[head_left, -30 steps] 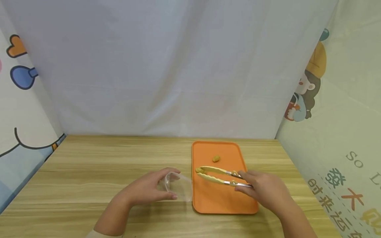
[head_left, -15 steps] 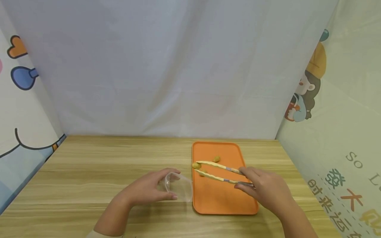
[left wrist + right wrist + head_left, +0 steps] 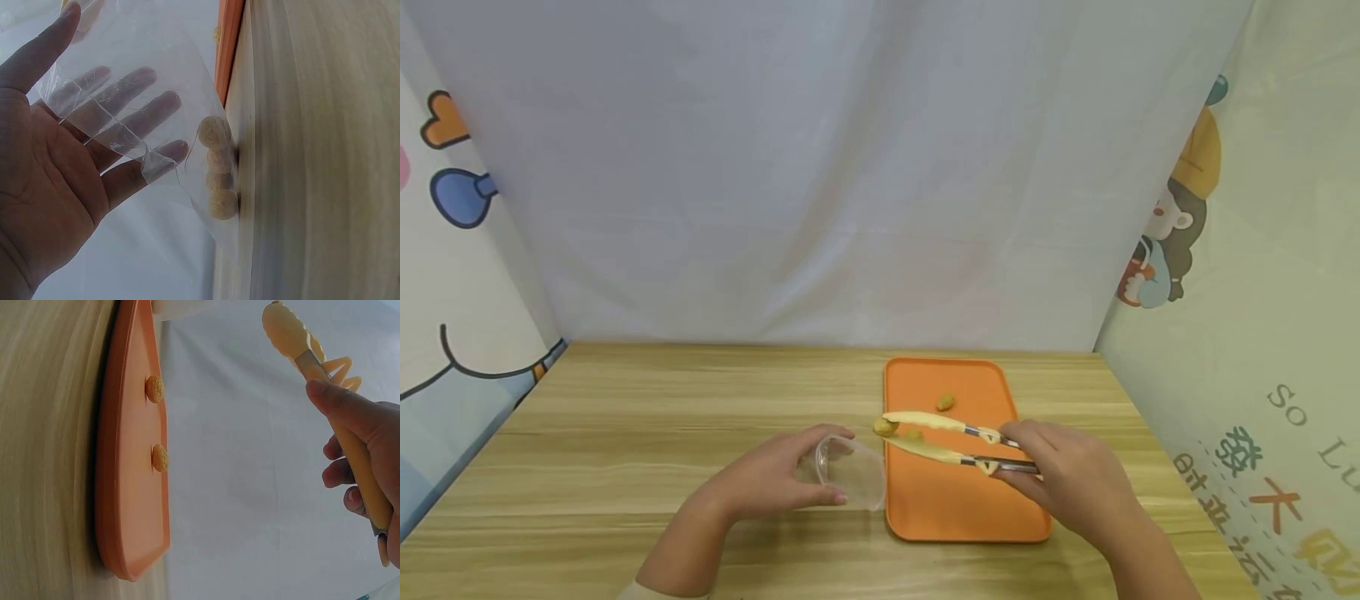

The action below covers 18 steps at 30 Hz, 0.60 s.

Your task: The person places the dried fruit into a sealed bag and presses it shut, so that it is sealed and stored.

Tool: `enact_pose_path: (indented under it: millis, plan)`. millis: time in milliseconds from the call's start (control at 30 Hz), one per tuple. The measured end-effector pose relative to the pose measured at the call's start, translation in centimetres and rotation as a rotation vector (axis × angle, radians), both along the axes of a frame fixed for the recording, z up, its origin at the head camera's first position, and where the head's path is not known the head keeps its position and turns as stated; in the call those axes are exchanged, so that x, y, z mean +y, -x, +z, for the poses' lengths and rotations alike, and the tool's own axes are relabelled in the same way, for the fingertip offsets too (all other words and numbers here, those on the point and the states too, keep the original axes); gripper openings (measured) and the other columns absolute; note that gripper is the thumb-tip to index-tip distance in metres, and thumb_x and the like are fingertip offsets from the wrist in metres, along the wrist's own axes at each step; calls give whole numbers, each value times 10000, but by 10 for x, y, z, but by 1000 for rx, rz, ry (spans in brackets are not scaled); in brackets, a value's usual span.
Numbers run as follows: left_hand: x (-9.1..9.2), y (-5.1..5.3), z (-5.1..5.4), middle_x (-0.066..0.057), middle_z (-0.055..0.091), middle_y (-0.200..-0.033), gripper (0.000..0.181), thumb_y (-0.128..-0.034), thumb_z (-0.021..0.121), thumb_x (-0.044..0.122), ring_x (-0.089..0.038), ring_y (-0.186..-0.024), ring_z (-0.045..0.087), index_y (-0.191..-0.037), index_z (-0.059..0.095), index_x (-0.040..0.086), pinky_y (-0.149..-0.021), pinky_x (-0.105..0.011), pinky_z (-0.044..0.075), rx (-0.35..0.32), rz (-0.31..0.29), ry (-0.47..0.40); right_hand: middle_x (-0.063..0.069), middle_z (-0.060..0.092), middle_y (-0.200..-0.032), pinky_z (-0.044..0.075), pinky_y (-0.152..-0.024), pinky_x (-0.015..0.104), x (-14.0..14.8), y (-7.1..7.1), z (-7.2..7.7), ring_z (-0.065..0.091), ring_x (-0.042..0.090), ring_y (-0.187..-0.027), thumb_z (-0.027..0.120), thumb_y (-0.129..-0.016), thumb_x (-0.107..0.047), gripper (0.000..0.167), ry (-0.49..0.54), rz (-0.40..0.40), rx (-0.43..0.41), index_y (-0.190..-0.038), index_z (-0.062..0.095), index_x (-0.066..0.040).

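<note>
My right hand (image 3: 1071, 471) grips yellow-tipped tongs (image 3: 923, 419) by their metal handles. A walnut (image 3: 885, 427) sits between the tong tips, just past the left rim of the orange tray (image 3: 966, 504). Two more walnuts lie on the tray: one walnut (image 3: 945, 402) towards the back, and another walnut (image 3: 913, 436) partly behind the tongs. My left hand (image 3: 778, 475) holds a clear plastic bag (image 3: 861, 479) beside the tray, thumb on one side and fingers on the other. Several walnuts (image 3: 214, 132) rest low inside the bag in the left wrist view.
The wooden tabletop (image 3: 685, 392) spreads to the left of the tray. A pale cloth (image 3: 737, 208) hangs behind the table, and printed panels (image 3: 1262, 333) stand at the sides.
The tongs have lifted one walnut off the tray and carried it left towards the bag. The left hand and the bag have stayed about where they were.
</note>
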<state>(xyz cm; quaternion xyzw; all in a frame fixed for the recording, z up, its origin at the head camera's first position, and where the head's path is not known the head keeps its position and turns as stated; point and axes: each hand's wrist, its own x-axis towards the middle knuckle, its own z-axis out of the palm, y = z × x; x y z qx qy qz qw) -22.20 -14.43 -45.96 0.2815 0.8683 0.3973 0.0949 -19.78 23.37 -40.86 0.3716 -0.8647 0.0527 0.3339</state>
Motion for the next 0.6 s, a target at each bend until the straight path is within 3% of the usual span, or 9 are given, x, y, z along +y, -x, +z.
enact_pose_path:
  millis: [100, 333, 600]
  plan:
    - [6, -8, -1, 129, 616, -1307, 636, -822, 722, 561, -208, -1270, 539, -1384, 463, 415, -1042, -546, 411, -8, 4, -11, -76, 714, -878, 516, -535, 228, 5, -5, 1, 636, 62, -634, 435, -950, -637, 546, 2, 21, -9, -1029, 681, -156]
    - [19, -27, -2, 105, 619, -1312, 632, -822, 708, 584, -202, -1270, 541, -1379, 458, 424, -1046, -547, 408, -26, 24, -34, -85, 713, -876, 513, -561, 191, 17, -16, 4, 624, 28, -623, 767, -800, -462, 387, 39, 145, -78, -1022, 702, -152]
    - [35, -50, -3, 84, 623, -1314, 616, -830, 722, 545, -192, -1255, 552, -1374, 462, 421, -1038, -549, 414, -28, 56, -41, -106, 694, -853, 473, -544, 133, 30, -27, 6, 583, -16, -604, 781, -800, -402, 340, 42, 240, -139, -1025, 698, -161]
